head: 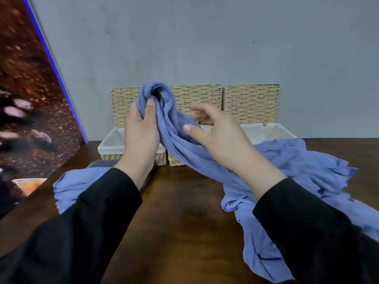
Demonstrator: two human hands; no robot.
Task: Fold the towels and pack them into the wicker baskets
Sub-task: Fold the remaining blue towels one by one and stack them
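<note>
Towel (184,148) hangs bunched above the table (176,212), before the baskets (114,146); left hand (141,128) grasps its top, right hand (217,136) released, fingers spread against the cloth.

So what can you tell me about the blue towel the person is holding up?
The held towel is periwinkle blue, thin, soft-looking cloth with a stitched hem along one edge. It is unfolded and bunched. The left hand grips its top, lifted in front of the wicker baskets. The right hand touches it with loosely spread fingers. From there it drapes down to the right onto the wooden table, among more crumpled blue cloth.
</note>
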